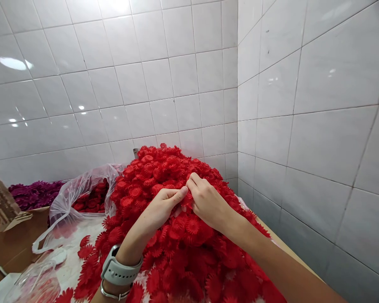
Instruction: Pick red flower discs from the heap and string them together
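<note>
Okay, I've got red flower pieces (158,176) heaped near the tiled wall (177,75), hiding most of the white surface (71,256) below. Over mid-heap, my left hand (162,207) and right hand (207,203) meet, thumb and fingertips bunched; those fingers block the spot, so I can't tell if either grips a piece. Left forearm, with grey watch (121,269), angles up from the bottom edge, right slants in from lower right, both cut off. Leftward: clear plastic bag (61,202), contents partly covered; purple flowers (34,195); cropped cardboard box (15,240).
</note>
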A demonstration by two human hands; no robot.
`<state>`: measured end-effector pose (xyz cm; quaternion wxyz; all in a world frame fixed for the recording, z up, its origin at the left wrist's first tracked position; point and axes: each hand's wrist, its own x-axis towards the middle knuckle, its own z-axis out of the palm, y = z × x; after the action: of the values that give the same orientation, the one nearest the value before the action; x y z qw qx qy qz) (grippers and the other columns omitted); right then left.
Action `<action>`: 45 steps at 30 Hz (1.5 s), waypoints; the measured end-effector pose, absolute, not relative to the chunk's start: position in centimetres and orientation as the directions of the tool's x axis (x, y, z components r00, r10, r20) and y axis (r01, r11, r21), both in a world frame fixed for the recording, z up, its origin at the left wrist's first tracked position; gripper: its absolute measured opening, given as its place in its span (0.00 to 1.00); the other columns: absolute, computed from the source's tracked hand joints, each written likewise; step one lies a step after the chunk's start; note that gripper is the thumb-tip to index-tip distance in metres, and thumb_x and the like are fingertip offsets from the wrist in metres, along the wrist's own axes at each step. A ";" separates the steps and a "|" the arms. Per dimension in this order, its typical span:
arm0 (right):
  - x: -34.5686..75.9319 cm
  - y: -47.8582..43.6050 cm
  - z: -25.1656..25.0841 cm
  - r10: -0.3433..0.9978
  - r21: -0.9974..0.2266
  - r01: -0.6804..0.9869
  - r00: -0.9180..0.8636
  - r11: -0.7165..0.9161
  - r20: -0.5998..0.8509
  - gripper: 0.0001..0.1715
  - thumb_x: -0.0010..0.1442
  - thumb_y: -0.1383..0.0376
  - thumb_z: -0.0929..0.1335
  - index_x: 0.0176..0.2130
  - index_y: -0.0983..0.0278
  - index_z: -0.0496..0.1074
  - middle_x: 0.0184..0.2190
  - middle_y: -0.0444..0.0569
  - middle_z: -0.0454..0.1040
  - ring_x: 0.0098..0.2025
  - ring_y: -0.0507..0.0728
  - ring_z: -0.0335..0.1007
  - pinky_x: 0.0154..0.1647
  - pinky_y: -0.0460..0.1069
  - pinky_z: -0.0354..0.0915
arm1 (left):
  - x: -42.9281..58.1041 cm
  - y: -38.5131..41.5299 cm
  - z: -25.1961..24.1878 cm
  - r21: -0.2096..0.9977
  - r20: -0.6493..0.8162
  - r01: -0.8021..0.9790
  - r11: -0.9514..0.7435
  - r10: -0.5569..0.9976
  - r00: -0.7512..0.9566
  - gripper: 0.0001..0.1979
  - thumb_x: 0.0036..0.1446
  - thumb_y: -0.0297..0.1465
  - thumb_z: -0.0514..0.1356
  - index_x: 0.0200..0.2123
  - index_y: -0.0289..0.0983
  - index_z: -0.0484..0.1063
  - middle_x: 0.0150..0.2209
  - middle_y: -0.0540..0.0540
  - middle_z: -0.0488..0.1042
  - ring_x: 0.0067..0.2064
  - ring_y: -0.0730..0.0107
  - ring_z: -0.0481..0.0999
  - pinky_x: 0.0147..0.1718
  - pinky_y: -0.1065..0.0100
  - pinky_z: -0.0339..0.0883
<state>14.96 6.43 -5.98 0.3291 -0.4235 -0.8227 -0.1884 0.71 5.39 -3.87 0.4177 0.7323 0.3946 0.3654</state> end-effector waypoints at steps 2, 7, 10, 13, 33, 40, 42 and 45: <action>14.9 6.6 -6.2 0.548 0.070 0.822 -0.437 0.565 0.714 0.16 0.43 0.82 0.58 0.27 0.62 0.57 0.31 0.52 0.64 0.30 0.58 0.61 0.30 0.50 0.61 | 0.7 5.3 -3.9 0.897 0.202 0.287 -0.336 0.889 0.411 0.26 0.51 0.53 0.54 0.15 0.38 0.59 0.13 0.55 0.58 0.17 0.78 0.51 0.17 0.70 0.44; 14.8 6.8 -6.4 0.555 0.087 0.838 -0.431 0.538 0.712 0.15 0.48 0.82 0.59 0.27 0.63 0.57 0.31 0.53 0.64 0.31 0.59 0.61 0.31 0.50 0.60 | 1.1 5.2 -3.9 0.862 0.228 0.349 -0.367 0.897 0.380 0.27 0.52 0.53 0.52 0.14 0.38 0.59 0.13 0.55 0.58 0.16 0.77 0.52 0.17 0.70 0.44; 14.8 7.0 -6.4 0.575 0.092 0.848 -0.430 0.522 0.695 0.14 0.49 0.82 0.59 0.28 0.64 0.59 0.32 0.53 0.65 0.32 0.59 0.62 0.33 0.50 0.61 | 1.3 4.9 -4.0 0.819 0.253 0.399 -0.413 0.884 0.394 0.27 0.54 0.52 0.50 0.14 0.38 0.58 0.14 0.54 0.58 0.17 0.77 0.53 0.18 0.70 0.46; 15.0 6.9 -6.3 0.598 0.097 0.861 -0.424 0.500 0.680 0.14 0.50 0.82 0.60 0.30 0.65 0.61 0.33 0.54 0.65 0.33 0.59 0.63 0.34 0.50 0.61 | 1.4 4.2 -3.9 0.778 0.271 0.449 -0.440 0.879 0.391 0.26 0.56 0.49 0.50 0.15 0.38 0.55 0.15 0.55 0.56 0.18 0.77 0.52 0.18 0.70 0.45; 16.9 7.5 -5.3 0.708 0.098 0.939 -0.315 0.330 0.632 0.37 0.54 0.83 0.56 0.60 0.65 0.58 0.39 0.58 0.68 0.40 0.63 0.65 0.41 0.55 0.59 | 0.8 6.1 -4.4 0.385 0.422 0.890 -0.243 0.904 0.064 0.16 0.61 0.41 0.47 0.42 0.41 0.70 0.22 0.48 0.68 0.27 0.61 0.68 0.27 0.68 0.48; 17.2 6.2 -4.3 0.720 -0.670 0.262 -0.275 0.694 0.638 0.24 0.60 0.72 0.59 0.56 0.60 0.58 0.34 0.46 0.64 0.34 0.54 0.62 0.38 0.50 0.62 | 1.2 5.1 -3.8 0.744 0.434 0.486 -0.458 0.885 0.169 0.14 0.58 0.43 0.52 0.35 0.39 0.67 0.17 0.58 0.55 0.20 0.75 0.54 0.20 0.72 0.47; 17.4 5.6 -3.9 0.735 -0.792 -0.068 -0.332 0.607 0.592 0.20 0.60 0.68 0.62 0.52 0.58 0.61 0.33 0.43 0.62 0.34 0.52 0.62 0.39 0.49 0.63 | 1.1 4.8 -3.5 0.805 0.411 0.381 -0.454 0.891 0.193 0.14 0.57 0.42 0.53 0.36 0.37 0.66 0.16 0.58 0.55 0.19 0.76 0.53 0.19 0.73 0.47; 17.3 5.0 -3.6 0.728 -0.817 -0.324 -0.375 0.478 0.574 0.17 0.58 0.66 0.65 0.48 0.57 0.65 0.33 0.42 0.62 0.36 0.50 0.63 0.42 0.48 0.63 | 0.9 4.5 -3.1 0.862 0.371 0.237 -0.447 0.877 0.304 0.14 0.57 0.42 0.54 0.31 0.37 0.65 0.15 0.58 0.56 0.19 0.78 0.52 0.18 0.74 0.47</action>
<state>17.33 4.97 -3.57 0.5384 -0.1505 -0.6700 0.4884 0.89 4.52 -3.07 0.3580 0.7237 0.3851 0.4470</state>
